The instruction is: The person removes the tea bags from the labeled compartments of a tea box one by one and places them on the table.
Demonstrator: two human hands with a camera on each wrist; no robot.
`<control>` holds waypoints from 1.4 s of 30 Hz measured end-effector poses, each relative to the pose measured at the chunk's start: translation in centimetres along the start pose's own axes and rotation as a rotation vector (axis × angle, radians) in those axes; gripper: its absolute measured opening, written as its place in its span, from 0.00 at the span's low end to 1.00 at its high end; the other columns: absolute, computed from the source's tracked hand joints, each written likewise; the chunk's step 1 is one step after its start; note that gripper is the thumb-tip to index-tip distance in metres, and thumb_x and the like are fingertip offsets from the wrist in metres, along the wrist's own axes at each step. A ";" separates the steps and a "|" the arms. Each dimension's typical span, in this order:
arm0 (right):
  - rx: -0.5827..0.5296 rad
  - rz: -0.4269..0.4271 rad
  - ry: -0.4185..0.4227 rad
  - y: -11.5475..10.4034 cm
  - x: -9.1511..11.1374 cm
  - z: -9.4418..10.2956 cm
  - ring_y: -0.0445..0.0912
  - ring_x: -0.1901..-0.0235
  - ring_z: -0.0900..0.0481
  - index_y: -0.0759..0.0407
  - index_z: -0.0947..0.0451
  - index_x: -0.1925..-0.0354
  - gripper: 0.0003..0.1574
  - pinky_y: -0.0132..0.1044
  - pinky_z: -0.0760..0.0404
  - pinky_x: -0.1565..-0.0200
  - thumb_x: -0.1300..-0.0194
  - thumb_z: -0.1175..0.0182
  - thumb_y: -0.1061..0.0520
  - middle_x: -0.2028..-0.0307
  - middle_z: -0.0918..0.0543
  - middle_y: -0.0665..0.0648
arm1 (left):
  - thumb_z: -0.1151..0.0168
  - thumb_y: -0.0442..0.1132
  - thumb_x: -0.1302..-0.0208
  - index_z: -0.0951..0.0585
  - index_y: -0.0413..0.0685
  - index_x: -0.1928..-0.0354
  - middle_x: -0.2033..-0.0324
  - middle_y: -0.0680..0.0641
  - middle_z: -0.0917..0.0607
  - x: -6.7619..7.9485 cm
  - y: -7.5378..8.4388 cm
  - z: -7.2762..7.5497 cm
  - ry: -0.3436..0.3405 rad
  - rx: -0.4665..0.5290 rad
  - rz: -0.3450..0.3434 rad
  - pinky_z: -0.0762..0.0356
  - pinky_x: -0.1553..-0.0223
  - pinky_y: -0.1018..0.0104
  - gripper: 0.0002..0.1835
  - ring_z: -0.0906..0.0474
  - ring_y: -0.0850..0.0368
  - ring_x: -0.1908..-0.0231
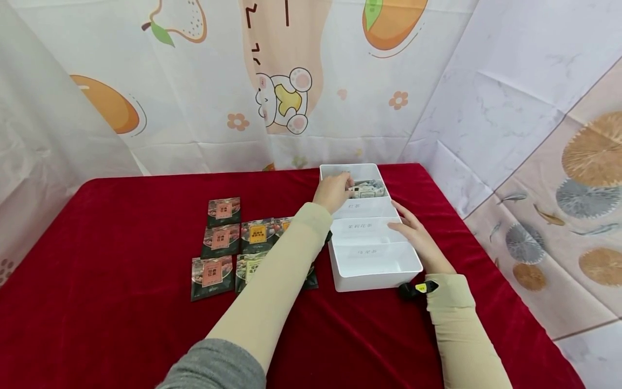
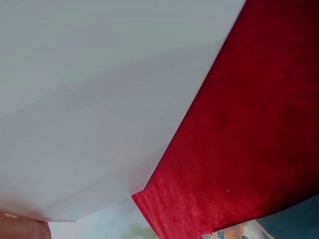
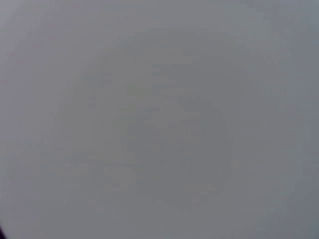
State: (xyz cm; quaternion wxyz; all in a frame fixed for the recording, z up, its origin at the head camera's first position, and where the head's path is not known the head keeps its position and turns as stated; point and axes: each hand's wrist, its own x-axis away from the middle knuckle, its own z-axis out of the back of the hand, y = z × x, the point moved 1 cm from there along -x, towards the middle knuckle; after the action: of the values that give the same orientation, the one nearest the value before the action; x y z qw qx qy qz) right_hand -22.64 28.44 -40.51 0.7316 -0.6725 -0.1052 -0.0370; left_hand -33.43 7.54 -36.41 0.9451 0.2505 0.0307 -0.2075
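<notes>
A long white divided box stands on the red cloth, with dark writing on its dividers. My left hand reaches over its left wall at the far end, fingers bent down beside a pile of small pale packets in one compartment. Whether those fingertips hold a packet I cannot tell. My right hand rests against the right wall, fingers extended along the rim. In the left wrist view the white box wall fills most of the picture, with a fingertip low at left. Only blurred pale grey shows in the right wrist view.
Left of the box lie several dark sachets with red labels, yellow labels and a green label, some hidden under my left forearm. A patterned curtain hangs behind the red-covered table.
</notes>
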 end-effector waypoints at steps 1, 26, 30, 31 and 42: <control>0.000 0.000 0.001 0.0 0.0 0.0 0.38 0.54 0.20 0.38 0.53 0.22 0.41 0.32 0.18 0.54 0.25 0.47 0.51 0.41 0.30 0.49 | 0.36 0.45 0.32 0.18 0.51 0.50 0.54 0.50 0.13 0.0 0.0 0.0 -0.002 -0.011 -0.006 0.23 0.47 0.63 0.12 0.17 0.55 0.52; 0.007 0.013 -0.008 0.1 -0.1 0.0 0.39 0.52 0.21 0.38 0.52 0.22 0.41 0.33 0.19 0.53 0.25 0.47 0.50 0.39 0.31 0.51 | 0.45 0.43 0.25 0.20 0.54 0.45 0.61 0.49 0.11 0.4 -0.5 -0.2 0.060 -0.008 -0.051 0.20 0.53 0.60 0.12 0.15 0.51 0.60; 0.017 0.005 -0.003 0.1 -0.1 0.1 0.39 0.52 0.21 0.38 0.53 0.22 0.41 0.33 0.19 0.53 0.25 0.47 0.50 0.38 0.32 0.51 | 0.47 0.44 0.24 0.20 0.54 0.47 0.65 0.49 0.12 0.4 -0.5 -0.2 0.068 -0.019 -0.046 0.21 0.54 0.60 0.11 0.17 0.51 0.64; 0.019 0.003 0.000 0.1 0.0 0.1 0.39 0.53 0.21 0.38 0.52 0.22 0.41 0.33 0.19 0.53 0.25 0.47 0.50 0.38 0.32 0.52 | 0.49 0.45 0.23 0.21 0.54 0.47 0.66 0.48 0.12 0.4 -0.5 -0.2 0.067 -0.020 -0.041 0.21 0.55 0.60 0.11 0.17 0.51 0.65; 0.027 -0.001 0.006 0.1 0.0 0.0 0.39 0.53 0.21 0.38 0.53 0.22 0.41 0.33 0.19 0.53 0.25 0.47 0.50 0.37 0.33 0.53 | 0.53 0.43 0.22 0.25 0.47 0.47 0.62 0.44 0.13 0.3 -0.6 -0.7 0.108 0.043 0.036 0.19 0.56 0.59 0.12 0.16 0.49 0.62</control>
State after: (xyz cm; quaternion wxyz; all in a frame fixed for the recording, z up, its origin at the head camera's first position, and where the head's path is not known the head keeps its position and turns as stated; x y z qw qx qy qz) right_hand -22.61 28.47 -40.58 0.7409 -0.6625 -0.1037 -0.0378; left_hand -33.42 7.25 -37.32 0.9400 0.2821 0.0725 -0.1774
